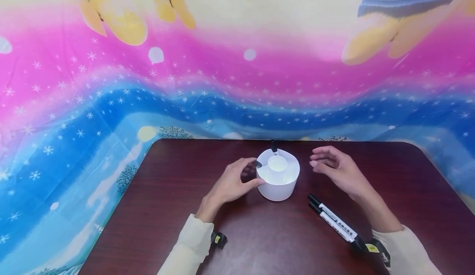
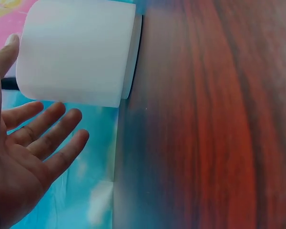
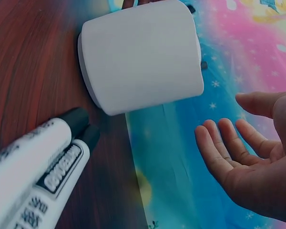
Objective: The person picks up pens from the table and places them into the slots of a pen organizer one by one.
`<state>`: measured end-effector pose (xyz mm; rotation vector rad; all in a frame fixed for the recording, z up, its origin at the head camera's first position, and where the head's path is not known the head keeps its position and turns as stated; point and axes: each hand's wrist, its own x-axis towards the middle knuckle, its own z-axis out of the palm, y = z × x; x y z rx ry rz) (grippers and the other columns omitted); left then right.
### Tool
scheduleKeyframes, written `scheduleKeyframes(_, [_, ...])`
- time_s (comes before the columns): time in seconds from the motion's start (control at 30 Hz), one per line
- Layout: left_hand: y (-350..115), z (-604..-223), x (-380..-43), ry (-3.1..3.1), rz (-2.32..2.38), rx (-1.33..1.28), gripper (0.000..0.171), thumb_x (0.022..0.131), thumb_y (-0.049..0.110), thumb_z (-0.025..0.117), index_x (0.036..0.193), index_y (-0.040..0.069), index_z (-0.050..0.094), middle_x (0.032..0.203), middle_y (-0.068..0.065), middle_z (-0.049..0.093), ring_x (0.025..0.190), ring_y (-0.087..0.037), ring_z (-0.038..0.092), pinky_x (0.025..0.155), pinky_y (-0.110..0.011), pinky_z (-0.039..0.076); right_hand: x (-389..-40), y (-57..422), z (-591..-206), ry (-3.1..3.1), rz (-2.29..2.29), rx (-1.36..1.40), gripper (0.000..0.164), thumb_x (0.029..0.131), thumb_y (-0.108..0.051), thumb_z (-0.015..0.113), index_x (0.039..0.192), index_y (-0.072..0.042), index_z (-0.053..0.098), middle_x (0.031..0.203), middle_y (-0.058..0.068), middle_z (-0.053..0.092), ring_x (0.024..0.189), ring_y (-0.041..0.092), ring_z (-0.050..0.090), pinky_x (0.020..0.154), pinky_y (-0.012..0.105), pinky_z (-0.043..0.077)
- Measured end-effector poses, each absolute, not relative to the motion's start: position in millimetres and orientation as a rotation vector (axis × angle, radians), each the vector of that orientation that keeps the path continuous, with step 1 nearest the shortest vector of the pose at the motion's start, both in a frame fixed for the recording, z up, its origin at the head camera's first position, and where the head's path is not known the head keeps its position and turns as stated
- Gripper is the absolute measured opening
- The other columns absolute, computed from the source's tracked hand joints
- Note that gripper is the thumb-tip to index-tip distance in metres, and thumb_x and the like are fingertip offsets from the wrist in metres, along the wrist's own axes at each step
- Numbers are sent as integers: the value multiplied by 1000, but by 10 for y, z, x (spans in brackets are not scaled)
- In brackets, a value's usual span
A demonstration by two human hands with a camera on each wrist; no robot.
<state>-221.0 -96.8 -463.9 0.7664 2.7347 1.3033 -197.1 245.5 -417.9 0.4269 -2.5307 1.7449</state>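
Observation:
A white round pen holder (image 1: 278, 190) with a raised inner ring stands upright on the table. Black ends of two pens or markers stick out of it, one at the back (image 1: 274, 146) and another at the left (image 1: 258, 164). My left hand (image 1: 234, 181) is spread at the holder's left side, thumb by its rim; whether it touches cannot be told. In the left wrist view its fingers (image 2: 62, 125) are apart from the holder's wall. To the right of the holder, my right hand (image 1: 339, 172) hovers with loosely bent fingers and nothing in it.
Two white markers with black caps (image 1: 335, 221) lie side by side on the dark red-brown table (image 1: 259, 238), below my right hand. Behind the table's far edge hangs a colourful printed cloth (image 1: 222, 81). Each wrist wears a small black camera.

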Motion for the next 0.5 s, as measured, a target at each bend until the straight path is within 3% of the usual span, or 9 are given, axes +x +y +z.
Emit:
scheduleKeyframes(0.2, [-970, -4623, -2209, 2723, 1326, 792, 73, 92, 44, 85, 155, 20, 56, 135, -2, 69, 118, -16, 73, 104, -33, 61, -1940, 2545, -4205, -2512, 1764, 438, 37, 104, -10, 71, 137, 3, 58, 116, -13, 71, 103, 2, 75, 88, 20, 63])
scheduleKeyframes(0.5, [-934, -4645, -2204, 2730, 1279, 821, 81, 92, 48, 84, 161, 26, 49, 151, -1, 64, 122, -19, 72, 107, -39, 59, -1898, 2642, -4243, -2528, 1726, 452, 37, 105, -10, 69, 137, 5, 57, 115, -13, 71, 101, 2, 75, 87, 20, 63])
